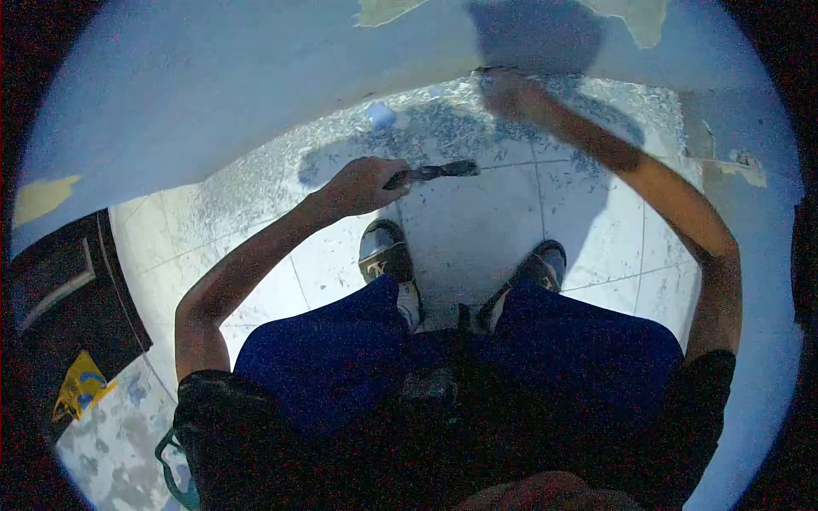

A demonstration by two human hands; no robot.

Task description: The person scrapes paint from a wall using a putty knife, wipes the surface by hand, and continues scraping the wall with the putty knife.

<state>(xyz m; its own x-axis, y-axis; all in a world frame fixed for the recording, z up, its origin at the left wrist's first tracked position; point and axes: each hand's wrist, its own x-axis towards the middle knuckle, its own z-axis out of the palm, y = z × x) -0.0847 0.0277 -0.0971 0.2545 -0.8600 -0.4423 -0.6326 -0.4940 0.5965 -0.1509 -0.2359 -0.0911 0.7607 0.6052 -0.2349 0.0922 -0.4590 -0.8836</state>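
Note:
My left hand (368, 184) is closed around the handle of a slim dark tool (443, 170), held level above the floor and pointing right. The tool's far end is broader than its neck; its exact kind does not show clearly. My right hand (513, 95) reaches forward to the foot of the blue wall (281, 77), where wall and floor meet. Motion smears its fingers, and a small dark shape shows at their tips. Pale flakes (247, 179) lie scattered over the tiled floor along the wall.
My two shoes (388, 251) stand on the tiles. A blue scrap (381, 115) lies among the flakes. Bare patches (44, 198) mark the wall, with more at right (745, 169). On the left are a dark panel (72, 289) and a yellow packet (83, 387).

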